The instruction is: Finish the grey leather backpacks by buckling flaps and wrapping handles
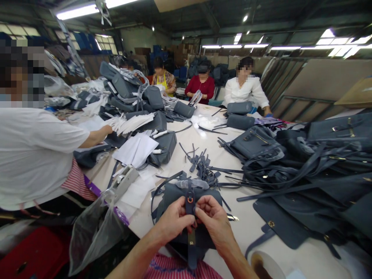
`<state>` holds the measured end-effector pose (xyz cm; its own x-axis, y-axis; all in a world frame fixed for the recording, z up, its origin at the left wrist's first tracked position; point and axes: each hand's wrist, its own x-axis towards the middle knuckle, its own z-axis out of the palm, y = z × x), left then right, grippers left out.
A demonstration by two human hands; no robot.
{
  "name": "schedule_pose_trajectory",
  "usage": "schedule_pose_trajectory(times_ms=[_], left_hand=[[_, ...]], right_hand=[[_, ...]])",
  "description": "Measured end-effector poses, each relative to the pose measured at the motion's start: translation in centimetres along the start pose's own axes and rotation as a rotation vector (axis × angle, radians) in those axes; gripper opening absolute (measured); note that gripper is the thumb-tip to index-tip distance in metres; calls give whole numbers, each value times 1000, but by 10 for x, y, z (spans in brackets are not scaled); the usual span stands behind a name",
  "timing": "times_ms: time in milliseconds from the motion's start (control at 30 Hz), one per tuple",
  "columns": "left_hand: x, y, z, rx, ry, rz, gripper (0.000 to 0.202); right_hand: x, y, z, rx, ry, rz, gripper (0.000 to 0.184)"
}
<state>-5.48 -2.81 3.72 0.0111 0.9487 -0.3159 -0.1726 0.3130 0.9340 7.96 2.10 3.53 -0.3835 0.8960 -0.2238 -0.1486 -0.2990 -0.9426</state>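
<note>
A grey-blue handbag (174, 193) lies on the white table (250, 224) right in front of me, partly wrapped in clear plastic. A dark strap tab (190, 205) with an orange ring runs down its front. My left hand (174, 221) pinches the tab from the left, fingers closed. My right hand (212, 219) grips it from the right, fingers closed too. The strap's lower end (192, 252) hangs past the table edge toward my lap.
A heap of grey-blue bags and long straps (305, 166) fills the table's right side. Loose strap tabs (203, 166) lie behind my bag. A person in white (31, 155) works at the left by paper sheets (136, 149). Three more people sit at the far end. A tape roll (264, 265) sits near the front edge.
</note>
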Motion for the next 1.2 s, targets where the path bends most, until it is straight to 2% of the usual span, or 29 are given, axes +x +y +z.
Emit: schedule_pose_trajectory(times_ms=[100, 200, 267, 300, 367, 467, 600, 700, 800, 900, 967, 1067, 1133, 1200], left_hand=[[-4, -3, -1, -225, -18, -83, 35], [-5, -3, -5, -462, -21, -171, 33], [-4, 0, -8, -526, 21, -164, 29], [-5, 2, -8, -498, 72, -113, 26], [-7, 5, -8, -324, 195, 58, 20], [-13, 4, -6, 106, 301, 353, 10], [-16, -4, -6, 716, 360, 743, 10], [-12, -6, -4, 1007, 446, 927, 23], [-4, -1, 2, 1027, 501, 878, 22], [4, 5, 6, 774, 482, 688, 19], [8, 8, 5, 606, 478, 590, 18], [11, 11, -1, 529, 474, 533, 18], [12, 13, -5, 543, 476, 540, 18], [12, 16, -7, 569, 491, 578, 19]], right_hand=[[0, 0, -3, -2, -9, -22, 35], [-3, 1, -5, -9, -15, -2, 34], [-4, 2, -5, -11, -20, -11, 32], [-4, 3, -6, -11, -21, -18, 31], [-4, 6, -6, -10, -22, -26, 29], [-2, 8, -6, 2, -15, -34, 27], [-2, 14, -3, 3, -19, -66, 28], [-5, 21, -2, -112, -22, -128, 23], [-9, 27, -3, -414, -9, -222, 16], [-11, 29, -4, -673, 12, -367, 18], [-12, 28, -4, -734, 23, -452, 18], [-15, 25, -2, -691, 9, -458, 18], [-18, 22, 1, -552, -52, -350, 19], [-22, 19, 3, -318, -127, -198, 22]])
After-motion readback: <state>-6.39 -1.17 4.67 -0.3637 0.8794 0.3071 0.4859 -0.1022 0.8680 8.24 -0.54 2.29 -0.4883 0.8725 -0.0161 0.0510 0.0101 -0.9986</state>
